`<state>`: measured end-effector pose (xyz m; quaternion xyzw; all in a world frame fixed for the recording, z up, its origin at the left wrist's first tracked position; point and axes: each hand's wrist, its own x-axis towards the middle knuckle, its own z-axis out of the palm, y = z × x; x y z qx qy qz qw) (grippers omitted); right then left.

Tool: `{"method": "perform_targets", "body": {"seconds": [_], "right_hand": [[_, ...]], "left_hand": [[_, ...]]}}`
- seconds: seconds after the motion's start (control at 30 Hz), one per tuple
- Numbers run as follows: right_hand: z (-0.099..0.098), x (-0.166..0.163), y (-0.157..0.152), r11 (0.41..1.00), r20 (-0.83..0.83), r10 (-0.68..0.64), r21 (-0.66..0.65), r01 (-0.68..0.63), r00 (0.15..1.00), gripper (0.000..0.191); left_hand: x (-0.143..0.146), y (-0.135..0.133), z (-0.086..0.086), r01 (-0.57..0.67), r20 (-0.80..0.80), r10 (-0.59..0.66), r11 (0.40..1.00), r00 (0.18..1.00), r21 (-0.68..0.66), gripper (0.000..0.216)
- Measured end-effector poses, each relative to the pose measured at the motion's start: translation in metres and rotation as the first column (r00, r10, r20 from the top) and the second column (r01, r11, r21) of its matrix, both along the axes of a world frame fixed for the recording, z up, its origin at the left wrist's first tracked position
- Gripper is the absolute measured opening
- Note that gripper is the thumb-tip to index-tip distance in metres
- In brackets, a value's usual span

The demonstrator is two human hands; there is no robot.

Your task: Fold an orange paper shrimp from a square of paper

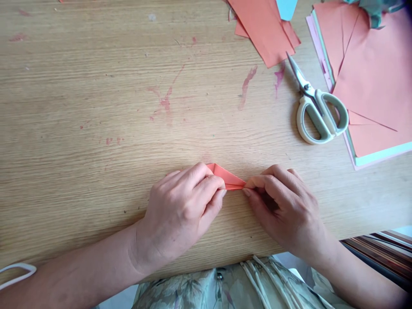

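A small folded piece of salmon-orange paper lies near the front edge of the wooden table. My left hand pinches its left end with curled fingers. Its pointed right tip is pinched between thumb and fingers of my right hand. Only the middle of the folded paper shows between the two hands.
Scissors with pale grey-green handles lie at the right, blades closed. Beside them sits a stack of salmon, pink and green paper sheets. Cut salmon paper scraps lie at the top. Pink paint smears mark the wood.
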<state>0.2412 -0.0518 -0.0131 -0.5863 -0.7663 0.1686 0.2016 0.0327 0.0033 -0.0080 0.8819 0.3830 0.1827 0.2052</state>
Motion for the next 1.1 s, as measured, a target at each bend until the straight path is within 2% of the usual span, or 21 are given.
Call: {"method": "perform_targets", "body": {"seconds": [0.17, 0.43, 0.7, 0.93, 1.1], "right_hand": [[0.0009, 0.0023, -0.0023, 1.000, 0.003, -0.008, 0.010, 0.008, 1.000, 0.011], [0.0060, 0.0095, -0.0039, 0.999, -0.091, -0.036, 0.009, 0.037, 0.995, 0.010], [0.0030, 0.0062, -0.0016, 1.000, -0.056, -0.015, 0.004, 0.016, 0.998, 0.010], [0.0039, 0.0058, 0.0020, 0.998, -0.006, 0.035, -0.055, -0.035, 0.999, 0.011], [0.0060, 0.0051, 0.0011, 0.998, 0.024, 0.016, -0.063, -0.014, 1.000, 0.009]], "left_hand": [[0.0016, 0.0001, 0.0008, -0.027, -0.035, 0.026, 1.000, 0.999, -0.005, 0.023], [0.0020, 0.0022, 0.0020, -0.013, -0.049, 0.012, 1.000, 0.999, -0.014, 0.023], [0.0011, 0.0014, 0.0004, -0.005, -0.040, 0.004, 1.000, 0.999, -0.008, 0.021], [-0.0005, 0.0025, 0.0031, -0.002, -0.047, 0.000, 1.000, 0.999, -0.031, 0.021], [-0.0004, 0.0022, 0.0026, -0.005, -0.045, 0.004, 1.000, 0.999, -0.031, 0.023]]}}
